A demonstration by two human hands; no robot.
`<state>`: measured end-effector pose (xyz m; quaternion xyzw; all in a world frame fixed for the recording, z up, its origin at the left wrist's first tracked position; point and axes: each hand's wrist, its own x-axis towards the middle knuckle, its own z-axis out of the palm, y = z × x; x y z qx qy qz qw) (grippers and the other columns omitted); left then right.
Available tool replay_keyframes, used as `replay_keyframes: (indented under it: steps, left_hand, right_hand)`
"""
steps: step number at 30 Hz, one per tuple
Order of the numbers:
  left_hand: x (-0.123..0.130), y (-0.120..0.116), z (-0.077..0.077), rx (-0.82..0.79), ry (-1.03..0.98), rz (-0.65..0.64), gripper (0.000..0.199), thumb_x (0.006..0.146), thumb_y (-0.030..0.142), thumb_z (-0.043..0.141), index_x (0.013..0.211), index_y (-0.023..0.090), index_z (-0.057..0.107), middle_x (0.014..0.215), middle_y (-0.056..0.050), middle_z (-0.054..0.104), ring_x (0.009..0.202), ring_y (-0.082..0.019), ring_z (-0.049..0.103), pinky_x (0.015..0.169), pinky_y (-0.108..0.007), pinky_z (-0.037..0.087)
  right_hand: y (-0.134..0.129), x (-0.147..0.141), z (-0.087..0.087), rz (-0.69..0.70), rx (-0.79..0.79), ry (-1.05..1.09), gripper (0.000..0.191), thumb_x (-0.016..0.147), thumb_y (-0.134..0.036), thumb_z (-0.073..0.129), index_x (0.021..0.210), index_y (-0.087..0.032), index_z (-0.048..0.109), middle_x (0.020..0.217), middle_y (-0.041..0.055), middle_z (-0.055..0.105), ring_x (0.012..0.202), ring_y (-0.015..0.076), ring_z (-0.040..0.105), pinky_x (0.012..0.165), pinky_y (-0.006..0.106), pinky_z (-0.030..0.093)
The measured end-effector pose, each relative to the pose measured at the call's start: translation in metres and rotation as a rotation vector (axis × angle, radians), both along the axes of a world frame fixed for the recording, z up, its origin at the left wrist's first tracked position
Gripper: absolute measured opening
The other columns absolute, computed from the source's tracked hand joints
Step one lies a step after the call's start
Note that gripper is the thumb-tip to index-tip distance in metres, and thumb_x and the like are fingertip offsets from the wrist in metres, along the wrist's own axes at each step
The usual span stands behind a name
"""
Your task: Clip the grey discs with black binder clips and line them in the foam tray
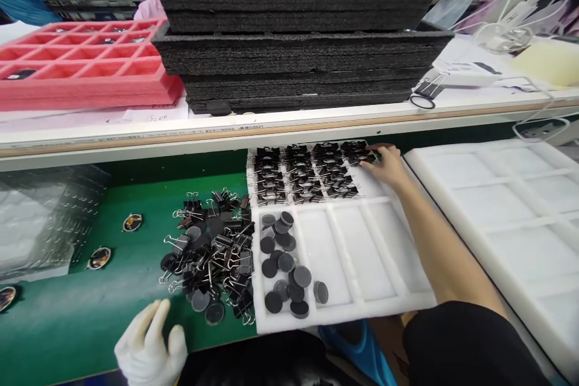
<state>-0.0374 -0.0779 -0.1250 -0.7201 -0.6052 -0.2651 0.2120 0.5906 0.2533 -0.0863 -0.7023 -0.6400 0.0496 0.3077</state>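
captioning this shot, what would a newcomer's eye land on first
Likely the black foam stack at top centre, then the pink divided tray to its left. Below, a jumble of binder clips and discs lies on the green table, left of a white tray. The left hand, lower left, is white-gloved; the right hand, by the clip rows, is bare.

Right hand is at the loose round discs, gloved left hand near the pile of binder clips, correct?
Not quite: the head view shows the right hand at the lined-up binder clips, not the round discs; the gloved left hand is near the pile.
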Motion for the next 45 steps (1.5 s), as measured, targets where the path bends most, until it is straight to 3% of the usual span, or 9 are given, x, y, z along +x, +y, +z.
replay_keyframes:
  steps: [4,8,14,17,25,31,35,40,45]
  left_hand:
    - [-0.001,0.001,0.005,-0.060,-0.037,-0.019,0.068,0.085,0.026,0.063,0.150,0.026,0.043,0.122,-0.017,0.061,0.111,-0.039,0.063,0.092,-0.056,0.057]
    - [-0.015,0.022,0.023,-0.083,-0.099,0.136,0.063,0.092,0.029,0.058,0.151,0.017,0.040,0.142,-0.023,0.051,0.134,-0.040,0.051,0.111,-0.058,0.045]
    - [-0.069,0.094,0.065,-0.270,-0.085,0.436,0.072,0.091,0.048,0.059,0.152,0.013,0.041,0.152,-0.023,0.047,0.142,-0.037,0.044,0.117,-0.050,0.035]
    - [-0.086,0.128,0.087,-0.477,-0.025,0.511,0.078,0.091,0.052,0.057,0.157,0.015,0.038,0.157,-0.022,0.044,0.137,-0.043,0.044,0.112,-0.054,0.035]
    - [-0.102,0.190,0.112,-0.808,-0.051,0.321,0.061,0.088,0.044,0.059,0.145,0.023,0.057,0.140,-0.013,0.058,0.121,-0.030,0.061,0.107,-0.037,0.044]
    - [-0.091,0.182,0.107,-0.767,-0.198,0.262,0.045,0.085,0.045,0.064,0.121,0.018,0.068,0.115,-0.011,0.069,0.102,-0.026,0.066,0.095,-0.034,0.050]
    - [-0.070,0.164,0.112,-0.696,-0.393,0.185,0.041,0.096,0.044,0.047,0.119,0.016,0.065,0.099,-0.006,0.074,0.082,-0.016,0.065,0.079,-0.027,0.053]
    - [-0.012,0.138,0.126,-0.516,-1.079,-0.131,0.061,0.093,0.051,0.063,0.144,0.021,0.055,0.109,-0.006,0.068,0.072,-0.010,0.062,0.065,-0.024,0.051]
    - [0.057,0.110,0.130,-0.727,-1.559,-0.432,0.062,0.089,0.040,0.076,0.145,0.026,0.054,0.124,-0.010,0.064,0.089,-0.013,0.070,0.075,-0.023,0.057]
  right_hand:
    - [-0.035,-0.020,0.007,-0.115,0.014,0.025,0.069,0.085,-0.041,0.067,0.142,-0.006,0.052,0.138,0.0324,0.050,0.135,0.0404,0.046,0.113,0.049,0.037]
    - [-0.095,-0.049,0.012,-0.064,0.018,0.022,0.077,0.085,-0.051,0.060,0.141,0.001,0.053,0.129,0.0412,0.053,0.135,0.0543,0.044,0.111,0.065,0.036]
    - [-0.215,-0.104,-0.001,0.727,-0.283,0.058,0.042,0.085,-0.052,0.069,0.125,-0.039,0.071,0.124,0.0113,0.073,0.113,0.0387,0.070,0.097,0.055,0.059]
    - [-0.251,-0.138,-0.021,0.774,-0.284,0.044,0.043,0.085,-0.051,0.070,0.125,-0.036,0.075,0.126,0.0100,0.073,0.114,0.0375,0.071,0.096,0.053,0.062]
    - [-0.261,-0.160,-0.043,0.614,-0.264,0.152,0.029,0.086,-0.056,0.068,0.102,-0.034,0.080,0.111,0.0065,0.075,0.097,0.0311,0.076,0.085,0.041,0.065]
    - [-0.264,-0.156,-0.013,0.379,-0.321,0.250,0.031,0.083,-0.062,0.069,0.089,-0.033,0.073,0.095,0.0057,0.075,0.077,0.0301,0.075,0.066,0.042,0.062]
    - [-0.265,-0.194,0.013,0.106,-0.291,0.765,0.037,0.083,-0.063,0.072,0.092,-0.028,0.065,0.071,0.0033,0.071,0.051,0.0222,0.063,0.047,0.035,0.052]
    - [-0.263,-0.279,0.029,0.318,-0.246,1.187,0.039,0.088,-0.057,0.073,0.107,-0.022,0.073,0.082,0.0044,0.072,0.063,0.0177,0.066,0.060,0.032,0.057]
    - [-0.266,-0.344,0.041,0.536,-0.201,1.373,0.029,0.091,-0.043,0.075,0.115,-0.026,0.075,0.090,0.0031,0.074,0.078,0.0180,0.072,0.079,0.035,0.063]
